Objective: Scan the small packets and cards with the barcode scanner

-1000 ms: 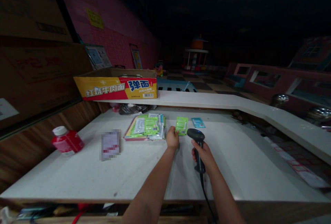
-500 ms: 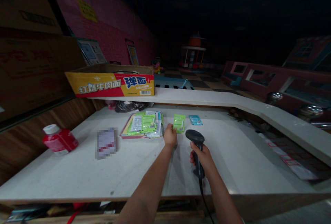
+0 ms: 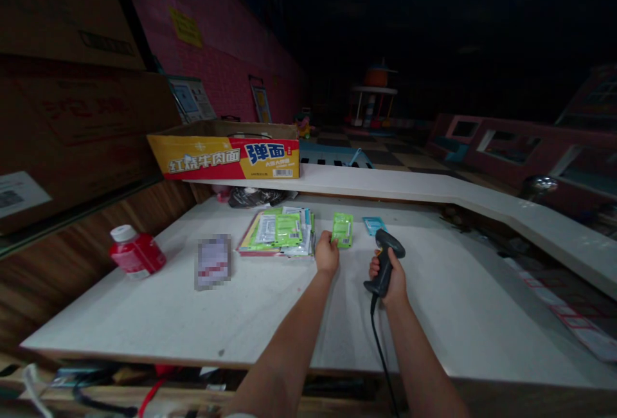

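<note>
My left hand (image 3: 327,254) is closed in a pinch on the lower corner of a small green packet (image 3: 342,230) that lies on the white table (image 3: 270,302). My right hand (image 3: 391,276) is wrapped round the handle of a black barcode scanner (image 3: 385,260), whose head tilts up and away to the right; its cable runs down past my forearm. A stack of green and white packets (image 3: 280,232) lies just left of my left hand. A small blue packet (image 3: 373,226) lies beyond the scanner.
A red bottle with a white cap (image 3: 136,253) lies on its side at the table's left. A blurred card (image 3: 213,262) sits between the bottle and the stack. A yellow and red noodle carton (image 3: 226,157) stands on the raised counter ledge (image 3: 434,193), above a dark bag (image 3: 254,197).
The scanner has swung from pointing down at the green packet to tilting up and to the right. My left hand keeps its pinch on the packet.
</note>
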### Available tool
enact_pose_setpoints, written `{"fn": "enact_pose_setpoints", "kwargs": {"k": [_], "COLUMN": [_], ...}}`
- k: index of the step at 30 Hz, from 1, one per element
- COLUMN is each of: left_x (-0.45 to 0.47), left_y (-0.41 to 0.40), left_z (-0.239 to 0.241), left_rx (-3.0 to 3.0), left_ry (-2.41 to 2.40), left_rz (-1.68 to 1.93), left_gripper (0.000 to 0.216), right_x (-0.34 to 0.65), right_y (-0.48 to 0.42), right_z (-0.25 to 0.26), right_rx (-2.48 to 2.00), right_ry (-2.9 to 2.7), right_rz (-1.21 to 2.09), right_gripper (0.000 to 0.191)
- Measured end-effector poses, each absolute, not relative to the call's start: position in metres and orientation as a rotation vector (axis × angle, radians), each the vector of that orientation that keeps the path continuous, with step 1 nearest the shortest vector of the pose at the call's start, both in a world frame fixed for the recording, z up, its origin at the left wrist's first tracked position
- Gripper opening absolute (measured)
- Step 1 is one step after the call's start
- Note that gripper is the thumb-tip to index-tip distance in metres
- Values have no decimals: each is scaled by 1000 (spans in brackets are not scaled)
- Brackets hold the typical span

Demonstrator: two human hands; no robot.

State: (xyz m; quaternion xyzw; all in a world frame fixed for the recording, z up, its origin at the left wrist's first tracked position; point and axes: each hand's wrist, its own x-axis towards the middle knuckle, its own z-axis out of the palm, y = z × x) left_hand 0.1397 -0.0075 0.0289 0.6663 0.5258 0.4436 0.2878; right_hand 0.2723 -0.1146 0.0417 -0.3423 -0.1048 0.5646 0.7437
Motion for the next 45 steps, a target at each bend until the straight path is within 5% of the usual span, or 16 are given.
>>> {"fn": "enact_pose_setpoints", "kwargs": {"k": [10, 17, 32, 45], "left_x": [122, 34, -16, -8], "left_y": [-37, -4, 35, 15], "left_z": [54, 111, 106, 92], "left_rx": [1992, 1785, 1780, 2548], "left_ry": [1293, 1886, 2389, 1830], "left_rz": [1225, 1564, 1156, 839], "left_gripper": [12, 21, 30, 33], "right_x": [274, 278, 277, 278], "right_y": [-115, -117, -115, -115], "right_z": [34, 32, 32, 33], "right_rx": [-668, -621, -606, -553], "right_ry": [-241, -210, -181, -100], "right_rz": [1253, 1290, 1330, 1356], "right_gripper": [37, 34, 30, 28]}}
